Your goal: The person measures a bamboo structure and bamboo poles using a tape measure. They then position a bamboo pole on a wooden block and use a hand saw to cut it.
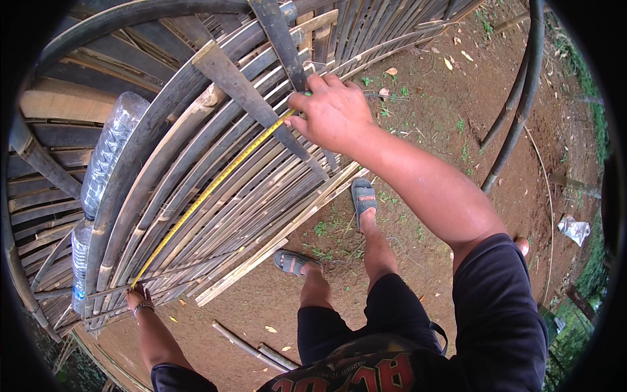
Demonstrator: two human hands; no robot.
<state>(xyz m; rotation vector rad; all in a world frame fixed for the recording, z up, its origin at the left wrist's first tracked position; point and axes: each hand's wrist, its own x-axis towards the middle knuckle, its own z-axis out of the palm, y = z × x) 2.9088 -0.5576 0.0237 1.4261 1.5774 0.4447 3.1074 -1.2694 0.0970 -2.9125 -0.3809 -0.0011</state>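
Observation:
A yellow measuring tape is stretched slantwise over a stack of split bamboo slats. At its far right end, my right hand is closed on it, with a small bit of green showing between the fingers. The tape's case, if it is there, is hidden by the hand. My left hand pinches the near left end beside a thin crosswise strip; its fingertips are partly hidden. Two wider dark bamboo pieces lie across the slats near my right hand.
Clear plastic bottles lie among the bamboo at left. Curved dark poles rest on the bare soil at right. Loose bamboo pieces lie on the ground near my sandalled feet. A crumpled silvery wrapper is at far right.

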